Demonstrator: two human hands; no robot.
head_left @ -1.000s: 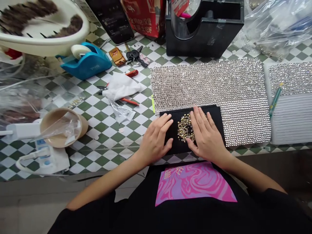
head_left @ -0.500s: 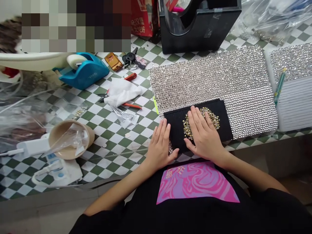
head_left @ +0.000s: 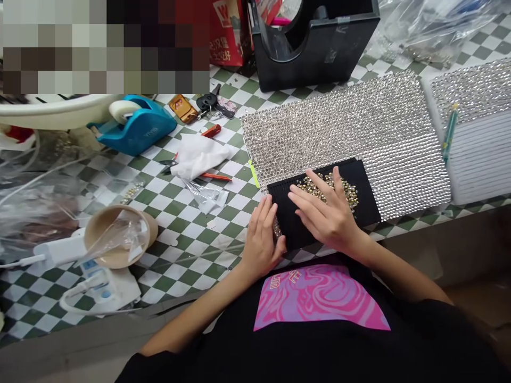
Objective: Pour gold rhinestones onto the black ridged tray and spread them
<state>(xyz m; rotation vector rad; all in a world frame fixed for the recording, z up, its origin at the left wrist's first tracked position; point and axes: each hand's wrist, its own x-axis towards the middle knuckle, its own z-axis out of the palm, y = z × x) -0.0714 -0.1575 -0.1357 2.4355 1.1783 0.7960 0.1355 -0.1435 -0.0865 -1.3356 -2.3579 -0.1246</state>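
Observation:
A black grooved board (head_left: 368,198) lies at the table's near edge, over the corner of a sheet of silver rhinestones (head_left: 343,119). My left hand (head_left: 261,234) rests at the board's left edge, fingers stretched out and thumb apart. A few clear stones (head_left: 277,229) show between that thumb and the fingers. Over the middle of the board is my right hand (head_left: 329,215), open with its fingers spread. A loose heap of gold rhinestones (head_left: 350,192) lies on the board beneath and beyond the right fingers, partly hidden by them.
On the right, a second panel (head_left: 479,159) bears a green pen (head_left: 450,132). A black box (head_left: 311,58) stands behind. To the left are a blue tape dispenser (head_left: 139,127), keys (head_left: 209,101), pliers under a white tissue (head_left: 199,154), a beige cup (head_left: 149,223) and a power strip (head_left: 115,290).
My right hand has shifted left and its fingers have spread, uncovering more of the stones' right side. My left hand stays at the board's edge. The view has shifted slightly.

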